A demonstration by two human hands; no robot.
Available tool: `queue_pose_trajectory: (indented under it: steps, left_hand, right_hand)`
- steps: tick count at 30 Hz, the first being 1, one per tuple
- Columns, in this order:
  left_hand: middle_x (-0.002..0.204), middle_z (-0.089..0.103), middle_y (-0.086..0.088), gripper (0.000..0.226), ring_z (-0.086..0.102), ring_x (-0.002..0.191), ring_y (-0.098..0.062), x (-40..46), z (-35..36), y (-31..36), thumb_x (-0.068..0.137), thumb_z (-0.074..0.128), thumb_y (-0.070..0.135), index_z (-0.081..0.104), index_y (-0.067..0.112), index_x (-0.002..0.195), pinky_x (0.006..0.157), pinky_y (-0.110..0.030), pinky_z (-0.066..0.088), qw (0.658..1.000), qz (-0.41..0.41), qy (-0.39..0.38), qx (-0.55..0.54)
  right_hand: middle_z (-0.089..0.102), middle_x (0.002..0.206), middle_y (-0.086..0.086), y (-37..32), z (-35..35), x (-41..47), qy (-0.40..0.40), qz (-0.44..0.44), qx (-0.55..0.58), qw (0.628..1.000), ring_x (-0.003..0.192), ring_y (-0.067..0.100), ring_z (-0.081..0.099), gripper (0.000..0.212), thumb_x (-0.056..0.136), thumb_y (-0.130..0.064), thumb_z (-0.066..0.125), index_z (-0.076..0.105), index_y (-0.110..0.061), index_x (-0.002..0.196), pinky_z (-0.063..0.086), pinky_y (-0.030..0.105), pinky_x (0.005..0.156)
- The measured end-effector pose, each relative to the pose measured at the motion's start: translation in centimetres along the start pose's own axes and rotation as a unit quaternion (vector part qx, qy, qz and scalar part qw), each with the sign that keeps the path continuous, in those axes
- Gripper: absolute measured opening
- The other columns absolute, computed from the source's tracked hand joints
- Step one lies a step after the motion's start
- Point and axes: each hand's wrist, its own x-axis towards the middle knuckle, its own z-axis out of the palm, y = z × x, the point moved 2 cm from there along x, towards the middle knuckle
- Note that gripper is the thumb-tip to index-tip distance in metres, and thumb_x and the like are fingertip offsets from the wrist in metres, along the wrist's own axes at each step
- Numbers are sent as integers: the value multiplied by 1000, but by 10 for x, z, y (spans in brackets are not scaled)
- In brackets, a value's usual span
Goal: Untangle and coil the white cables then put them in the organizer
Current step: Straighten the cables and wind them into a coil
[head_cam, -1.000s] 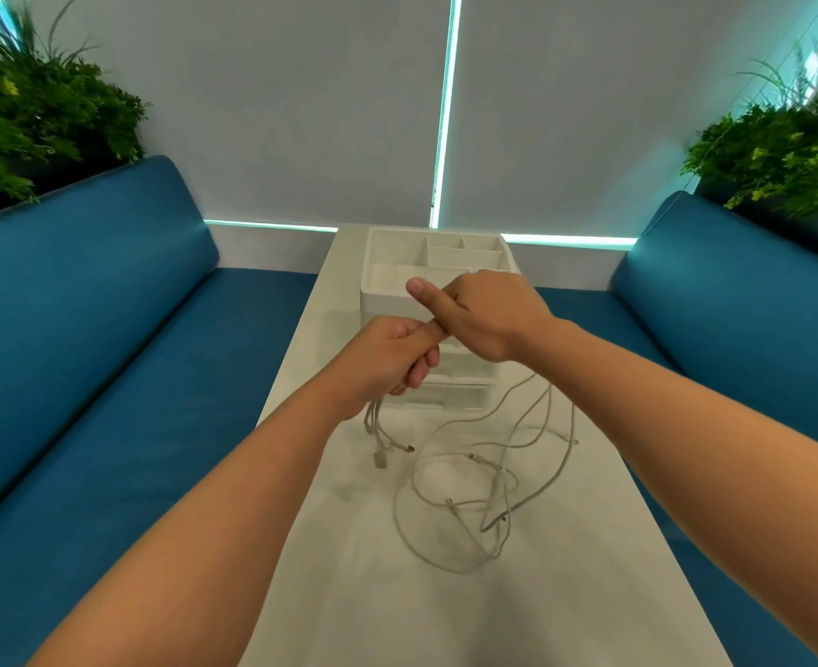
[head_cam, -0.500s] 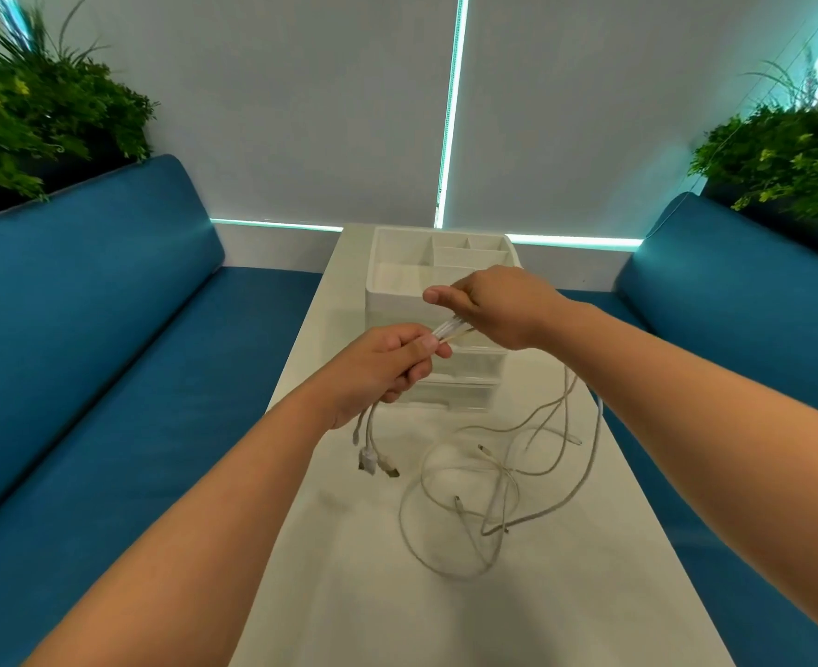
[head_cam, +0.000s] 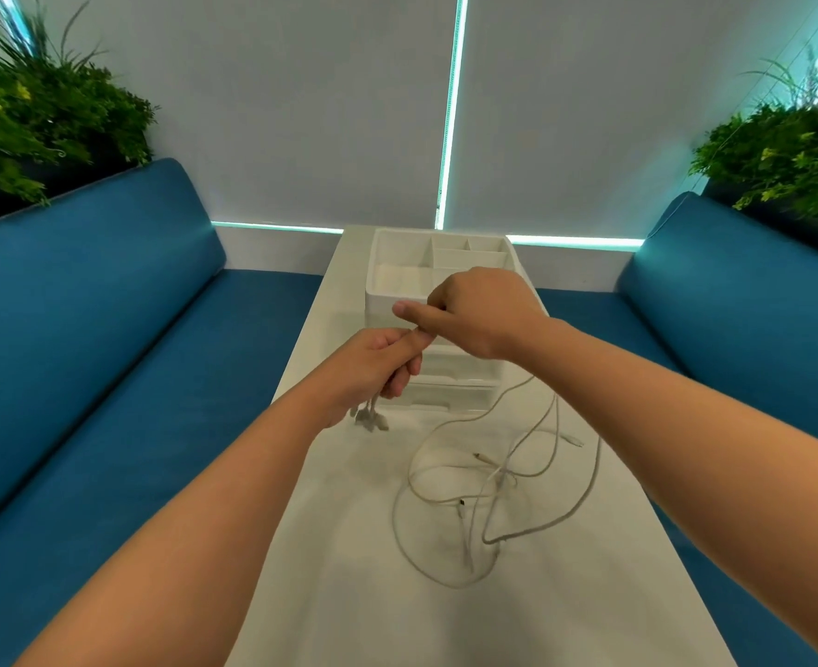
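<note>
While left hand point(head_cam: 378, 368) grips white cables point(head_cam: 488, 479), right hand point(head_cam: 484, 312) seemingly pinching them

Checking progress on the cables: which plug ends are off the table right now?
The cluster of plug ends dangling below the left hand; the other plug ends lie flat on the white table.
</note>
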Motion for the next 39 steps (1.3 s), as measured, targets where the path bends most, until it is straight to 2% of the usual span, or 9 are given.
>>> queue_pose_trajectory:
  steps: [3, 7, 13, 18, 20, 26, 30, 33, 39]
  left_hand:
    - [56, 55, 1, 40, 60, 61, -12, -1, -5, -3, 96, 48, 50, 64, 14, 85, 87, -38, 51, 999, 21, -40, -17]
    - [64, 58, 0, 28, 50, 52, -10, -8, -8, -10, 101, 49, 34, 68, 16, 108, 67, -29, 56, 996, 31, -64, -60]
    - [59, 50, 5, 45, 43, 54, -9, -8, -12, -19, 94, 47, 55, 55, 14, 78, 64, -31, 41, 997, 1, -44, 61]
    - [59, 49, 3, 35, 41, 52, -10, -13, -8, -17, 99, 49, 43, 62, 13, 85, 55, -24, 41, 996, 29, -82, 9]
    - [61, 54, 3, 32, 42, 51, -8, -14, -5, -22, 98, 52, 40, 66, 11, 97, 52, -20, 39, 994, 21, -96, 52]
    - [70, 59, 5, 24, 49, 60, -4, -7, -26, -29, 99, 51, 42, 67, 24, 99, 59, -18, 41, 965, 86, 54, 243]
    - [64, 51, 4, 37, 42, 54, -2, -17, -23, -20, 97, 52, 43, 71, 12, 98, 54, -13, 38, 976, 122, 42, 175]
    - [63, 52, 6, 39, 43, 52, -1, -25, -13, -29, 99, 44, 45, 74, 20, 101, 55, -13, 39, 993, 80, 3, 91]
    - [75, 65, 4, 26, 58, 68, -2, -36, -14, -45, 97, 52, 40, 74, 29, 106, 65, -16, 48, 996, 28, -31, 78]
  right_hand:
    - [53, 53, -3, 9, -6, 4, 9, 18, -12, 1000, 54, 13, 51, 65, 90, -70, 34, 62, -19, 60, 41, 31, 55]
    - [42, 48, -4, 34, -14, 1, -6, 59, 58, 997, 47, 11, 39, 57, 89, -65, 46, 50, -22, 51, 30, 27, 49]
    - [43, 50, -1, 43, -3, -2, -19, 45, 92, 995, 47, 12, 38, 61, 88, -64, 48, 63, -10, 63, 31, 27, 49]
    - [39, 47, -1, 52, -6, -5, -17, 66, 117, 991, 46, 13, 37, 59, 90, -62, 48, 54, -15, 55, 32, 29, 50]
    - [37, 47, -2, 50, -9, -7, -33, 63, 122, 990, 45, 13, 34, 58, 91, -60, 48, 49, -18, 51, 30, 27, 50]
    - [39, 50, 1, 45, 2, -14, -51, 59, 132, 988, 48, 14, 36, 60, 94, -56, 45, 65, -6, 67, 31, 29, 51]
    - [31, 48, -1, 49, -3, -17, -33, 77, 129, 988, 44, 13, 29, 58, 96, -51, 46, 40, -17, 49, 25, 26, 48]
    - [33, 46, -3, 45, -7, -18, -28, 73, 149, 986, 44, 12, 31, 55, 95, -50, 49, 42, -21, 49, 26, 26, 49]
    - [36, 48, -2, 27, -2, -24, -39, 24, 155, 987, 46, 13, 32, 54, 94, -50, 52, 47, -15, 52, 29, 26, 49]
